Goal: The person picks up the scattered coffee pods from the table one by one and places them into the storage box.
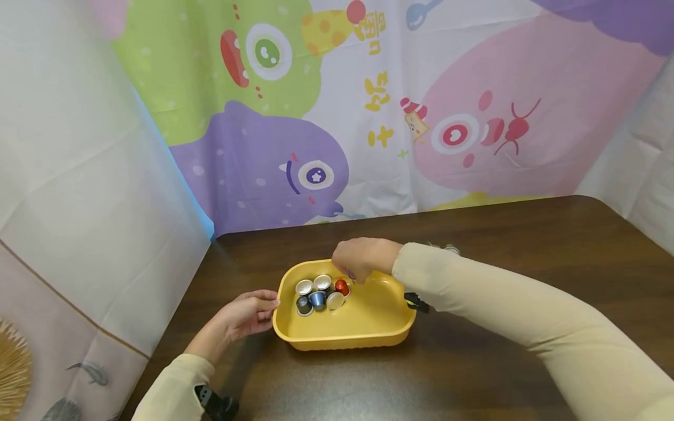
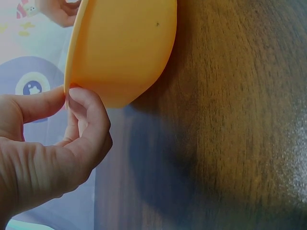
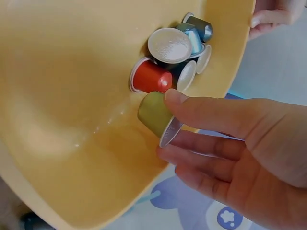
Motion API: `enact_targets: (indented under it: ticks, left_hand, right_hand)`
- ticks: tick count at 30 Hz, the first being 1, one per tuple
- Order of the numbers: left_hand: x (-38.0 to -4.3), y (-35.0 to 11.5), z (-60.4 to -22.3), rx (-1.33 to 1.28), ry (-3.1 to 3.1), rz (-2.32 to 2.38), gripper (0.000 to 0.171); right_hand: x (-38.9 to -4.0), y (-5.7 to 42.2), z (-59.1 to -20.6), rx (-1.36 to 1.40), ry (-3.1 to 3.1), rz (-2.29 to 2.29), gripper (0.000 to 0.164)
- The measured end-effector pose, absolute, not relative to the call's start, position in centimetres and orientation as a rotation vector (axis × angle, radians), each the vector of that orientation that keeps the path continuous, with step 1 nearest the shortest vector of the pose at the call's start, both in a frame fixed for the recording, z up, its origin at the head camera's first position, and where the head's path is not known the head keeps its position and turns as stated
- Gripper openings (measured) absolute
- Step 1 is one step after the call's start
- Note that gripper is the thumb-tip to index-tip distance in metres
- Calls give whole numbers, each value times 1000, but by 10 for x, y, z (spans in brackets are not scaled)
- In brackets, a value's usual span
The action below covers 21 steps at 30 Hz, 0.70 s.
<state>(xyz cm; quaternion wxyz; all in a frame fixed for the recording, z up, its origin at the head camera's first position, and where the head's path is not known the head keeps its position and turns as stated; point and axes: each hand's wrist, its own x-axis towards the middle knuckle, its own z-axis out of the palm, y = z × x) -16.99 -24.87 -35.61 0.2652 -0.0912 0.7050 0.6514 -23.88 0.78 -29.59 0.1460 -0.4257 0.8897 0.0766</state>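
A yellow plastic basin [image 1: 347, 341] sits on the table. At its left end my left hand [image 1: 247, 316] pinches the rim between thumb and fingers, seen closely in the left wrist view. Over the far side of the basin, my right hand [image 1: 362, 259] holds a green coffee capsule [image 3: 156, 113] between thumb and fingers, its silver lid tilted toward the palm. Several other capsules lie grouped in the basin's left part, among them a red capsule [image 1: 341, 286], a blue capsule [image 1: 317, 300] and a dark capsule [image 1: 303, 304]. Some of these show their pale foil lids.
Behind the right sleeve [image 1: 484, 298], small clear or silvery round things [image 1: 451, 249] partly show on the dark wooden table [image 1: 342, 386]. A cartoon-printed cloth [image 1: 389, 175] hangs along the back edge, and pale cloth [image 1: 105, 146] hangs on the left.
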Motion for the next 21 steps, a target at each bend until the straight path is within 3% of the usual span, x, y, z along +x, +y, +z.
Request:
enact_targets:
  ticks: [21]
  left_hand:
    - [-168,-248,-355,-229,1910,1750,21]
  right_hand:
    - [-234,-8,-326,-1128,2646,422,22]
